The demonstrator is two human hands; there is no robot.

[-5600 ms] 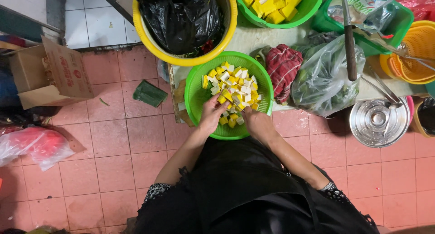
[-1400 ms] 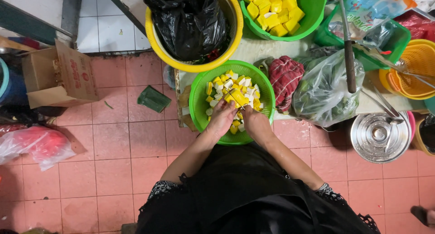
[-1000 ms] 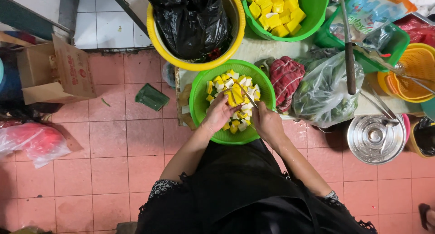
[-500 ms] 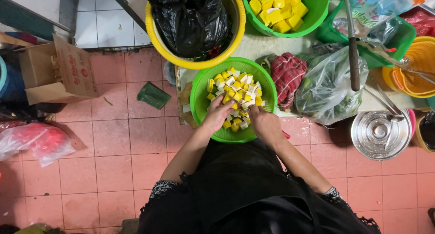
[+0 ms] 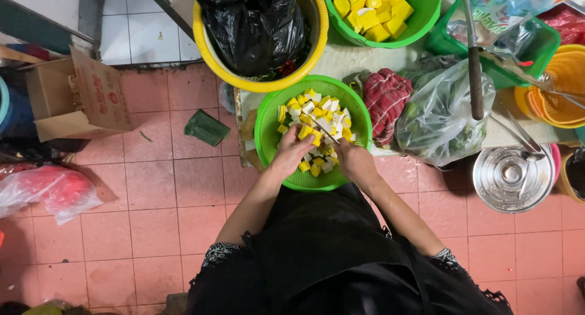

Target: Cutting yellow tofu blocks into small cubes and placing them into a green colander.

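Observation:
A green colander basket (image 5: 265,117) sits in front of me, holding several yellow and white cubes (image 5: 317,117). My left hand (image 5: 291,149) reaches into the basket and pinches a yellow piece (image 5: 306,132). My right hand (image 5: 354,162) is closed around a knife (image 5: 325,131) whose thin blade points up-left into the pile, beside the left fingers.
A yellow tub (image 5: 210,53) lined with a black bag (image 5: 250,22) stands behind the basket. Another green basket of yellow cubes (image 5: 372,10), a red cloth (image 5: 386,98), a bag of greens (image 5: 439,114), a steel pot lid (image 5: 510,178), orange baskets (image 5: 563,77), a cardboard box (image 5: 79,98) and a red plastic bag (image 5: 46,190) lie around.
Both hands have stayed inside the green basket, shifting slightly among the cubes as the knife works. The view has drifted a little; nothing else moved.

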